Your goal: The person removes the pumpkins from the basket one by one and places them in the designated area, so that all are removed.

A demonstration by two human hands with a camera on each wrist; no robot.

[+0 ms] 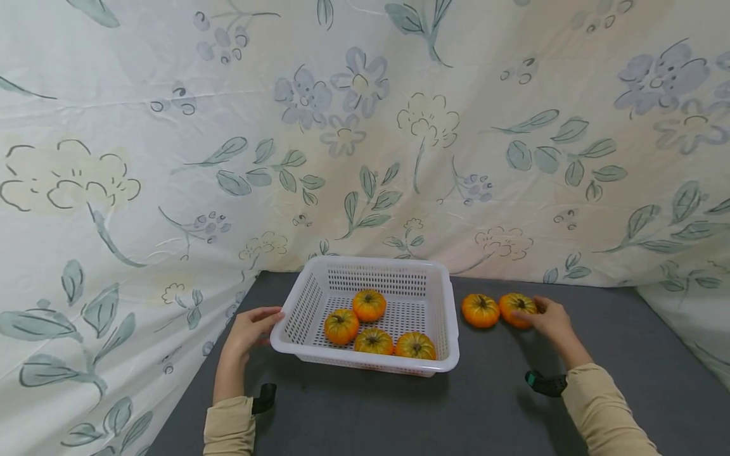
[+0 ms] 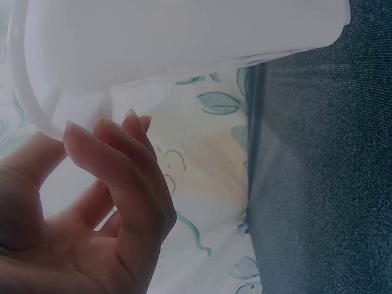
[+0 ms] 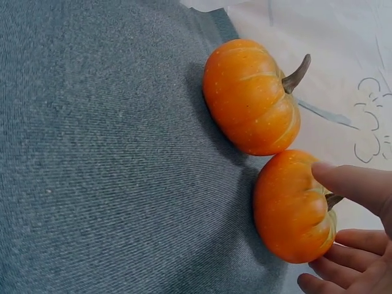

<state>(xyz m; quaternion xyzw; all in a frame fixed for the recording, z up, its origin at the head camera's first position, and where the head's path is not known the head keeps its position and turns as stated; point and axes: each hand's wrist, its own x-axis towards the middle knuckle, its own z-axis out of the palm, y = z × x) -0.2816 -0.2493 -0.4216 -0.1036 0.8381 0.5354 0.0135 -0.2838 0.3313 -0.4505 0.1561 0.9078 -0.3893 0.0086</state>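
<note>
1. Left hand [image 1: 245, 329]: at the left side of the white basket [image 1: 373, 267]; thumb and fingertips pinch its rim, fingers bent.
2. Right hand [image 1: 552, 316]: clamped on the outer pumpkin [image 1: 515, 308]; thumb on its upper side, fingers around the far-right side; stem shows between thumb and fingers in right wrist view.
3. Outer pumpkin: on the dark table [image 1: 371, 418], right of the basket; just beside the second pumpkin [image 1: 480, 311], seemingly touching; second one lies between it and the basket, stem up.
4. Basket: upright on the table, slotted walls and floor; four more pumpkins [image 1: 369, 305] inside; two along the near wall, one at left, one farther back; all orange with yellowish-green tops.
5. Rest: floral cloth [image 1: 365, 190] behind and at the sides; tan sleeves [image 1: 230, 423]; black band [image 1: 264, 398] near each wrist.
</note>
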